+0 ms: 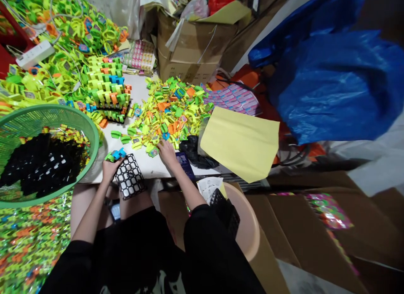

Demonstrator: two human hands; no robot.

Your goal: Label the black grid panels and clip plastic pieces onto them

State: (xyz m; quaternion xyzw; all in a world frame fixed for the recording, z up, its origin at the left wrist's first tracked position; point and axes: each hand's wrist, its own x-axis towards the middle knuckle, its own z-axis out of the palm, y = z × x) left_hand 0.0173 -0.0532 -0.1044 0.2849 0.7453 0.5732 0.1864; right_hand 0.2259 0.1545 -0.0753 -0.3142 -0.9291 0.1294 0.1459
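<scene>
My left hand (109,169) is closed on the upper left edge of a black plastic grid tray (130,176), tilted above my lap. A short row of green and blue plastic toy watches (115,154) sits along the tray's top edge, by my fingers. At the near side of a loose pile of yellow, green and orange toy watches (170,113), my right hand (167,153) has its fingers curled together. What it pinches, if anything, is too small to make out. Behind my left hand stands a stack of filled trays (109,85).
At left, a green basket (94,134) holds black and red-yellow pieces. A larger toy heap (63,24) with a power strip (35,54) lies behind. Yellow card (241,142), a phone (185,164) and a black bag (197,153) lie right; a pale tub (249,226) stands below.
</scene>
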